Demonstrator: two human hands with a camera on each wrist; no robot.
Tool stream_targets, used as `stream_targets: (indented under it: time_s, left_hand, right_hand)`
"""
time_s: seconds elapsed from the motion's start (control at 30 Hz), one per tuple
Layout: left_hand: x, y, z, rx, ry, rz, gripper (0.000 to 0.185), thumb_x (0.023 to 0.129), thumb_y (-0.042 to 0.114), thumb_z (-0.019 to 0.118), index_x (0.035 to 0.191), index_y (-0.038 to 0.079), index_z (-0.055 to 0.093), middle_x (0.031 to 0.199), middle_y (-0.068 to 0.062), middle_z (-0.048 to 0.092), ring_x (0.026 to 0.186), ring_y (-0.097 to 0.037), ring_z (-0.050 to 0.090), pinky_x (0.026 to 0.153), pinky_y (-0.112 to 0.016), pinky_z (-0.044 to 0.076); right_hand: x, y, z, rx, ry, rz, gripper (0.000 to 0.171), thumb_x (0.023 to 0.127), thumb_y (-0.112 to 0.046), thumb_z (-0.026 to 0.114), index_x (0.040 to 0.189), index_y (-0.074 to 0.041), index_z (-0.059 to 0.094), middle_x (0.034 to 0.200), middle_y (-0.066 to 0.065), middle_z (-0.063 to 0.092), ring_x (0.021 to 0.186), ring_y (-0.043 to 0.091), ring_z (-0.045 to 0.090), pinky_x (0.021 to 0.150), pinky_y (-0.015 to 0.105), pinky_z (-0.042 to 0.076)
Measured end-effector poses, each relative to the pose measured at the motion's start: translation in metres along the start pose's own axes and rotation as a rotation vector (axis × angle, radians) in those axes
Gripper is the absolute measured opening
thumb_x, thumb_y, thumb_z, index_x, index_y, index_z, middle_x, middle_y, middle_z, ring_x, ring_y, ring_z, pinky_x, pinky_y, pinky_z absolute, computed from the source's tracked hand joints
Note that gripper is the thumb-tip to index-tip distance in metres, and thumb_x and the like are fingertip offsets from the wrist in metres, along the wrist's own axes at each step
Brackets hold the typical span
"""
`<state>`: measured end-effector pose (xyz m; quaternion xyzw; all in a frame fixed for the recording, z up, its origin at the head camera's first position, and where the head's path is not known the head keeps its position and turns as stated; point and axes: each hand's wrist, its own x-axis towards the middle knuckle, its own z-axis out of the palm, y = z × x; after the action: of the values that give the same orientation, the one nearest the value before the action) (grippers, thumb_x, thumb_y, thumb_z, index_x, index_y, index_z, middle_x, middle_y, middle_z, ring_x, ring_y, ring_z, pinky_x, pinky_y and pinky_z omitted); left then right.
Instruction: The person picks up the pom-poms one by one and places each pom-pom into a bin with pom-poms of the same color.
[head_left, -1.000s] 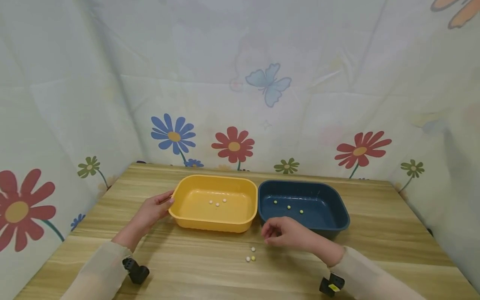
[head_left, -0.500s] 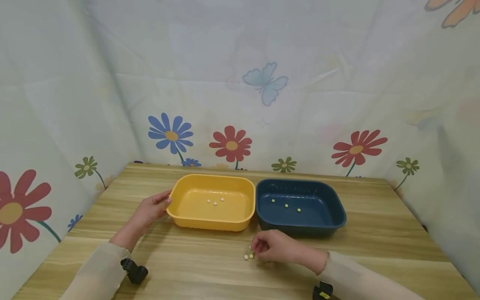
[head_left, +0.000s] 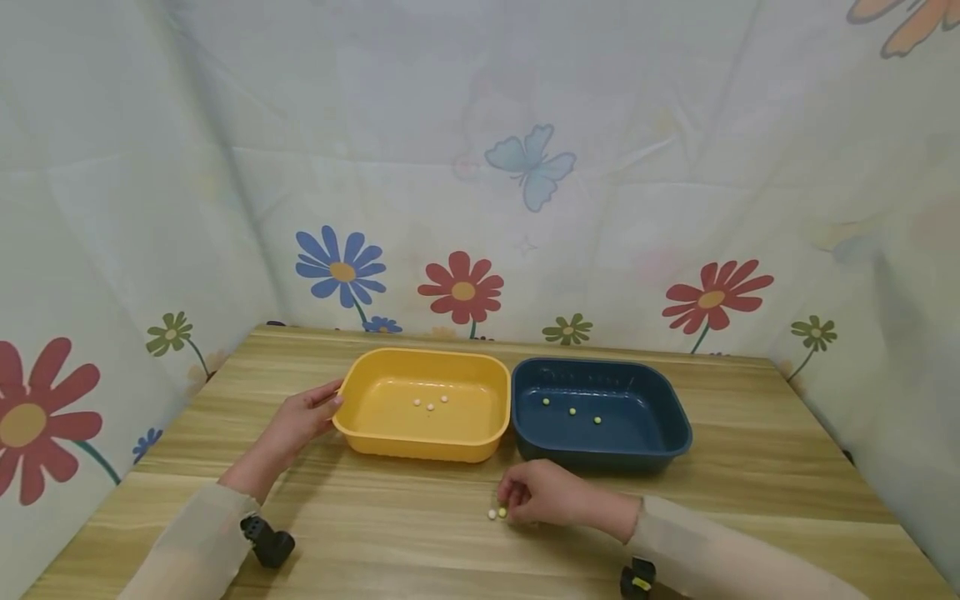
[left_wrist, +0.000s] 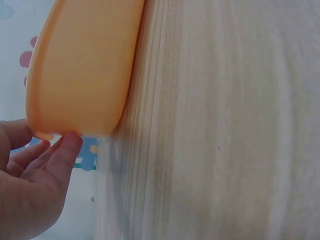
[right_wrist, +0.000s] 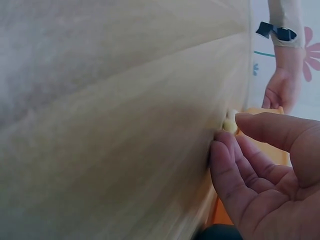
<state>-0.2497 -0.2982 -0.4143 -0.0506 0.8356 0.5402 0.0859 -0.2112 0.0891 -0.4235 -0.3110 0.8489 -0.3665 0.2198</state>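
Observation:
My left hand [head_left: 306, 419] grips the left rim of a yellow plastic basin [head_left: 420, 448], which holds several small white beads [head_left: 431, 407]. In the left wrist view the fingers [left_wrist: 65, 155] meet the basin's end. My right hand [head_left: 547, 493] is low over the table, fingers bent, beside a yellow-green bead [head_left: 502, 512] and a white bead [head_left: 492, 514]. The right wrist view shows a gap between its thumb and fingertips, with the yellow-green bead [right_wrist: 230, 125] beyond it. Another white bead is hidden behind this hand.
A dark blue basin [head_left: 600, 458] stands against the yellow one's right side, with several yellow-green beads [head_left: 572, 412] inside. Both rest on a wood-grain table [head_left: 375, 533]. A flower-printed cloth [head_left: 630, 217] hangs behind the table and along its sides.
My right hand has moved down and left, from the blue basin's front edge to the loose beads, covering one white bead. My left hand has stayed on the yellow basin.

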Motion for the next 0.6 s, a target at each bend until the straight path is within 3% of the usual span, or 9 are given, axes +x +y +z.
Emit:
stream_targets:
  time_s: [0.6]
  left_hand:
    - [0.0021,-0.0034,0.0002,0.007,-0.001,0.015,0.058,0.112,0.028,0.042,0.161,0.002,0.027,0.165,-0.025,0.03,0.148,-0.041,0.042,0.115,-0.047,0.047]
  right_hand:
    - [0.0034,-0.001,0.0048,-0.191,0.03,-0.083,0.012,0.08,0.002,0.073,0.087,-0.008,0.072,0.072,-0.007,0.061,0.065,-0.007,0.045,0.06,0.011,0.042]
